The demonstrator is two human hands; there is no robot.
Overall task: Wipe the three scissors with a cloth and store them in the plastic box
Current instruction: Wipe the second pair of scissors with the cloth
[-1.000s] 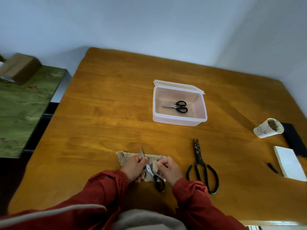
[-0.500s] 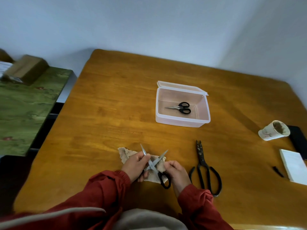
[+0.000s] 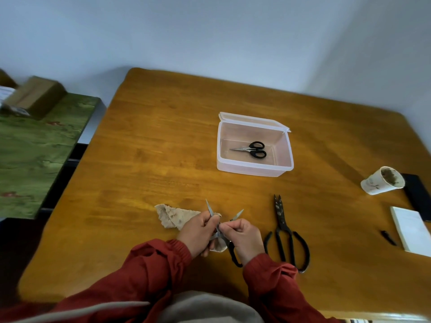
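1. Now the person's left hand (image 3: 198, 231) is pinching a crumpled beige cloth (image 3: 175, 216) around one blade of the silver, black-handled scissors (image 3: 234, 256), whose blades are standing spread apart.
2. Their right hand (image 3: 245, 241) is curling round those scissors, towards the near edge of the brown wooden table (image 3: 151, 159).
3. Small black-handled scissors (image 3: 253, 149) are lying inside the clear plastic box (image 3: 254, 172), its lid open.
4. Large black metal shears (image 3: 285, 231) are lying on the table just right of the hands.
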